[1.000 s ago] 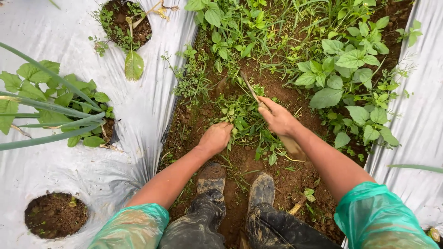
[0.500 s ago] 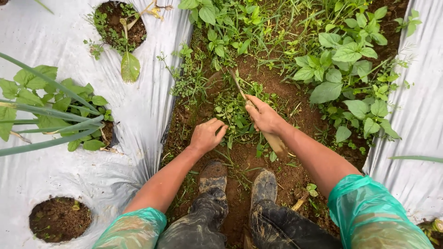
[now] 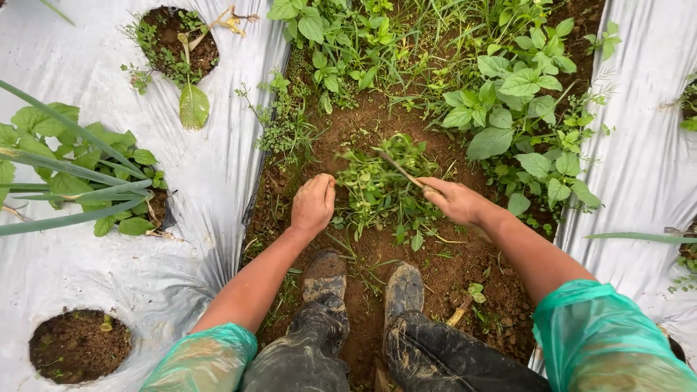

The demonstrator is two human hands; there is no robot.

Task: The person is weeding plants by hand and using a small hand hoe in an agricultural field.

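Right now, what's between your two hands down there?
In the head view, a clump of small green weeds sits between the left hand and right hand, over brown soil.

silver mulch sheet [image 3: 218, 189] left | leafy plant [image 3: 80, 170] in hole | bare soil hole [image 3: 76, 347] | muddy boots [image 3: 403, 290]

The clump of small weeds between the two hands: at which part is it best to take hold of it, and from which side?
Probably low down, where the stems of the weed clump gather near the soil, not at the loose leafy top. Come from the left: the left hand already rests beside it, while the right hand holds a thin tool on the other side.
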